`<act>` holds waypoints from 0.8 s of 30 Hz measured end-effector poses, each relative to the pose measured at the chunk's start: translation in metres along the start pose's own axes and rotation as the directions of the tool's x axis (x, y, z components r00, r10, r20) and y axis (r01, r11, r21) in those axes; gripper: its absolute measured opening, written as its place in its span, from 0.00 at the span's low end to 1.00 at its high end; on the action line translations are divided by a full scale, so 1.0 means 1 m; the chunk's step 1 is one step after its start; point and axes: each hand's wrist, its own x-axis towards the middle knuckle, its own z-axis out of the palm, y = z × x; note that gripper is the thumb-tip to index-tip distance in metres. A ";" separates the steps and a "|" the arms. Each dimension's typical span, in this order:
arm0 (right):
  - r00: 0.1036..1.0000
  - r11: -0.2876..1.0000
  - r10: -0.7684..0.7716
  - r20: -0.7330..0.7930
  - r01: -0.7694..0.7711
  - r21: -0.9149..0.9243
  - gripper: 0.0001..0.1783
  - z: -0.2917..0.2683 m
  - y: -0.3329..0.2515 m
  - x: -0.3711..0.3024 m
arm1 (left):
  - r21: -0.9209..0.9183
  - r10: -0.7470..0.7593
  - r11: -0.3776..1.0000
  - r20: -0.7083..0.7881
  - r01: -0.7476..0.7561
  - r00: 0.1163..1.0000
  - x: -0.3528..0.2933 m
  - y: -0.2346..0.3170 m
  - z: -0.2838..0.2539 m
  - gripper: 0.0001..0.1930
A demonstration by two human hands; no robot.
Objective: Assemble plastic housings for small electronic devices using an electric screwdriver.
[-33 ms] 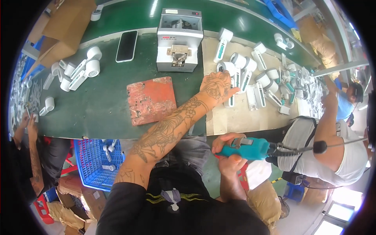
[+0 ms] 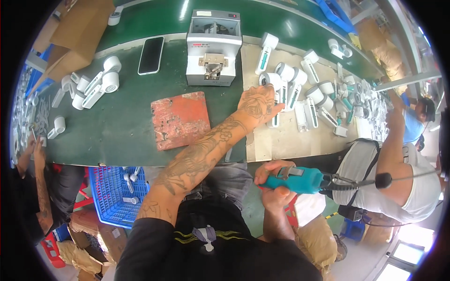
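Observation:
My left hand (image 2: 257,104) reaches over the cardboard at the right of the bench, its fingers curled down around a white round-headed handle (image 2: 275,122). Its fingertips are partly hidden behind the back of the hand. Around it lie several similar white pieces (image 2: 265,54), some showing a teal strip along the handle. In front of my body, below the bench edge, my right hand (image 2: 273,196) is wrapped round a teal electric screwdriver (image 2: 303,180). A coiled cord runs from the tool off to the right.
A grey machine (image 2: 213,51) stands at the back, with a phone (image 2: 151,55) left of it. A worn red block (image 2: 180,121) lies before it. More white pieces (image 2: 111,82) sit at left. A blue basket (image 2: 110,213) hangs low beside me. Co-workers sit on both sides.

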 end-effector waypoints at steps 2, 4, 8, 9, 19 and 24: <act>1.000 1.000 -0.001 -0.021 0.002 0.008 0.47 -0.003 -0.003 0.000 | -0.001 -0.058 0.998 0.010 0.058 0.998 -0.005 -0.011 0.009 0.31; 0.999 0.999 -0.025 -0.027 0.025 -0.031 0.47 -0.011 -0.002 0.002 | -0.110 0.017 0.993 -0.110 -0.030 0.994 -0.018 -0.012 -0.013 0.20; 1.000 0.999 0.013 -0.012 -0.014 -0.036 0.47 -0.008 0.001 0.018 | -0.102 0.154 0.979 -0.196 -0.176 0.968 -0.060 -0.027 -0.065 0.16; 1.000 0.999 0.013 0.008 -0.013 -0.034 0.47 -0.008 0.003 0.022 | -0.003 0.208 0.977 -0.220 -0.214 0.953 -0.072 -0.031 -0.078 0.14; 0.993 0.990 0.005 0.114 -0.021 0.142 0.50 0.050 0.008 0.083 | 0.144 0.300 0.951 -0.211 -0.274 0.930 -0.134 -0.089 -0.110 0.12; 0.982 0.949 -0.190 0.017 0.179 0.259 0.45 0.104 0.019 0.163 | 0.057 0.197 0.980 -0.138 -0.191 0.971 -0.118 -0.103 -0.124 0.11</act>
